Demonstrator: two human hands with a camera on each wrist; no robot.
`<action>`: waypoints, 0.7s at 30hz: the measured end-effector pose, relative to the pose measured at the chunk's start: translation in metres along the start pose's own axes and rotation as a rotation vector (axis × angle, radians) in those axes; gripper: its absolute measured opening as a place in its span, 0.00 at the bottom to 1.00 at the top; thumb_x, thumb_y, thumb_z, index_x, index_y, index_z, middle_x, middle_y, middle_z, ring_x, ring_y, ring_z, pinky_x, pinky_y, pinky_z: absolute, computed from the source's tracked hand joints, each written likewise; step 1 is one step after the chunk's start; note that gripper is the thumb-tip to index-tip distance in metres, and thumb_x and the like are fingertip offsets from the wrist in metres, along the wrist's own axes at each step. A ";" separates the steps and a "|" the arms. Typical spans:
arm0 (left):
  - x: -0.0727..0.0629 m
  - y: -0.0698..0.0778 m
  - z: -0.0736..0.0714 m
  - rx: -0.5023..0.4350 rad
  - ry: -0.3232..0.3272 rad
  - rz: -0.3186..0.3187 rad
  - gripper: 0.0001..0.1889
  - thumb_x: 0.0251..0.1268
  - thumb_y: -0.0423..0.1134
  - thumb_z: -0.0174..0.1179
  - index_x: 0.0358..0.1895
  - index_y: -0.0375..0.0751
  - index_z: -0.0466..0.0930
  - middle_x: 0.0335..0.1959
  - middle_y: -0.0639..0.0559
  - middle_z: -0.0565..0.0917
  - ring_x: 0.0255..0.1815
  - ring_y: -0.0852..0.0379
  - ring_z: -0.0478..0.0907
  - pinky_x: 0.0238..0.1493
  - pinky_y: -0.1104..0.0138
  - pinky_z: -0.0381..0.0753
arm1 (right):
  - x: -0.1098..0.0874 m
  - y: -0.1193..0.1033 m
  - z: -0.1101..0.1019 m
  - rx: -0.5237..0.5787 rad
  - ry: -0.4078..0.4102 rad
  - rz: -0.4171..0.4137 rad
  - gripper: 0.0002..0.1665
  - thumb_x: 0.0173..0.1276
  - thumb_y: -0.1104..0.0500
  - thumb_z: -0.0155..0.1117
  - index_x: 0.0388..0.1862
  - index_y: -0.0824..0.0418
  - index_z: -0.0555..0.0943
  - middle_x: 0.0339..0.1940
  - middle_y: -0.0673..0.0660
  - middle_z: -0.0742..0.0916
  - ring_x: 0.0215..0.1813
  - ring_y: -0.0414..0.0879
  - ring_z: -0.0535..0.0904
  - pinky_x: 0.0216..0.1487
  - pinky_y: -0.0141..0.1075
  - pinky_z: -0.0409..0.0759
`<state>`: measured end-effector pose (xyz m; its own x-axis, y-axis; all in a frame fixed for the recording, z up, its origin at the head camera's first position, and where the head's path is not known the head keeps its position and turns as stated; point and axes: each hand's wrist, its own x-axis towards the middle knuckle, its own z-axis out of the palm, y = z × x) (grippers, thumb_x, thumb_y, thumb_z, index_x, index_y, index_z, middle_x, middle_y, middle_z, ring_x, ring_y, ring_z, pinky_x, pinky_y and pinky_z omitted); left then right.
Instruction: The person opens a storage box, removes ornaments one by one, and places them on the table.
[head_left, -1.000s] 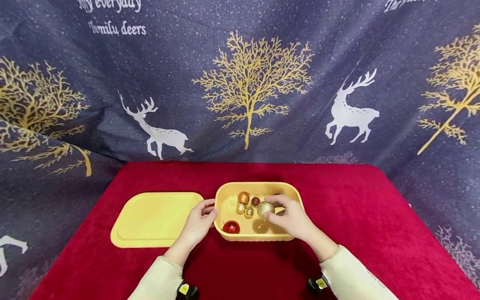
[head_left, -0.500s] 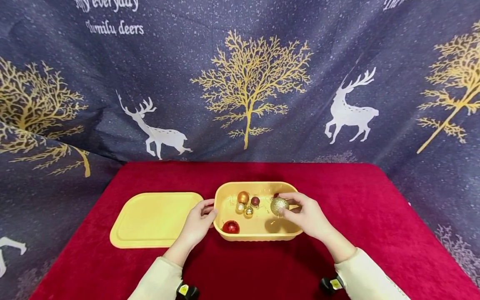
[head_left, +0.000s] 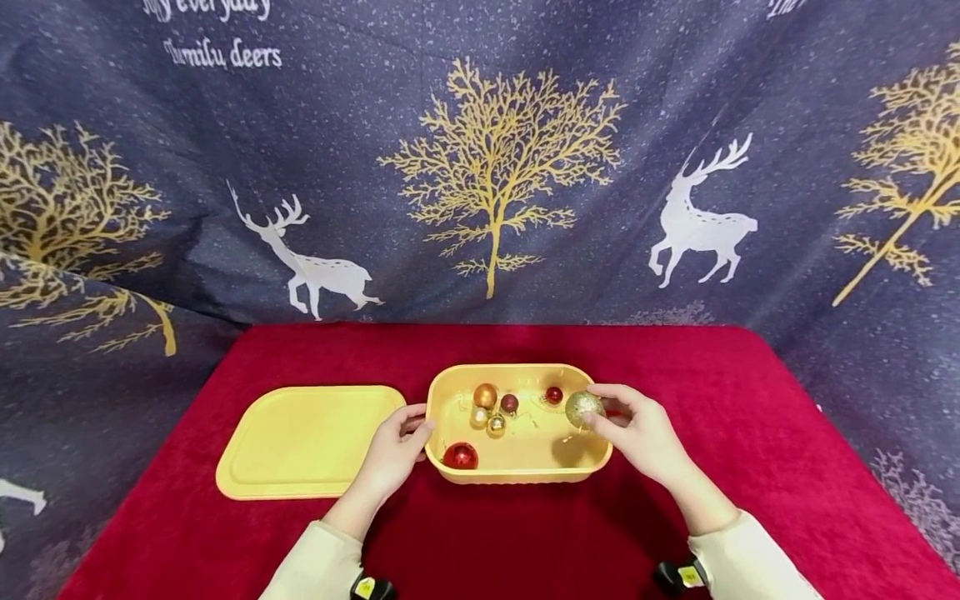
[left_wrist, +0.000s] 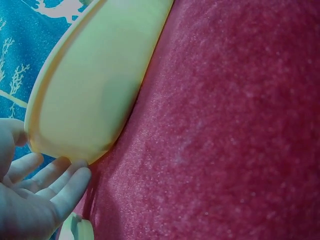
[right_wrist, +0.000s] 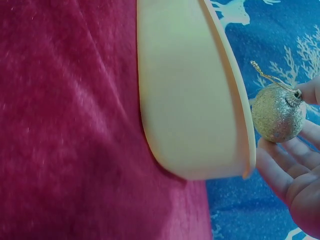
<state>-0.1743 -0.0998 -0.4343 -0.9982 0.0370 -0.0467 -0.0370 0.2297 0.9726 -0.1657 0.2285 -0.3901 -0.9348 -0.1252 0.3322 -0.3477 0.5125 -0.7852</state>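
My right hand [head_left: 645,433] pinches a gold glitter Christmas ball [head_left: 585,410] between thumb and fingers. It hangs above the right end of the yellow box [head_left: 517,477]. In the right wrist view a gold loop [right_wrist: 267,76] sticks out from the ball's cap. My left hand [head_left: 393,446] rests at the box's left end, its relaxed fingers [left_wrist: 70,192] touching the outer wall. Inside lie an orange ball [head_left: 485,395], a big red ball [head_left: 461,456], a dark red ball [head_left: 509,403], a small red ball [head_left: 554,395], and two small gold balls [head_left: 496,425].
A flat yellow lid [head_left: 307,446] lies left of the box, close to my left hand. Red cloth [head_left: 712,400] covers the table. Behind it hangs a dark blue curtain [head_left: 337,150] with gold trees and white deer.
My right hand has moved right with the gold glitter ball, from the box's inside to its right end. The small red ball has come into view. My left hand stays put.
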 end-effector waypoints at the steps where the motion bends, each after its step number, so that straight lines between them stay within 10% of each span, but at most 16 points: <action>1: 0.000 0.000 0.001 0.002 -0.001 -0.001 0.19 0.69 0.37 0.54 0.59 0.31 0.71 0.50 0.34 0.79 0.44 0.46 0.81 0.38 0.61 0.84 | -0.001 0.001 -0.002 0.006 0.003 0.007 0.20 0.58 0.65 0.69 0.51 0.67 0.80 0.39 0.62 0.86 0.39 0.30 0.79 0.37 0.26 0.82; 21: -0.002 -0.002 0.001 0.021 -0.005 0.000 0.20 0.70 0.39 0.54 0.59 0.30 0.72 0.50 0.33 0.79 0.43 0.47 0.81 0.39 0.58 0.84 | -0.009 0.030 -0.032 -0.097 0.064 0.058 0.21 0.60 0.64 0.68 0.52 0.67 0.79 0.45 0.64 0.86 0.41 0.24 0.76 0.37 0.21 0.79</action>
<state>-0.1718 -0.0993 -0.4359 -0.9979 0.0421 -0.0484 -0.0364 0.2497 0.9676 -0.1656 0.2723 -0.4001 -0.9456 -0.0405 0.3228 -0.2819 0.5974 -0.7508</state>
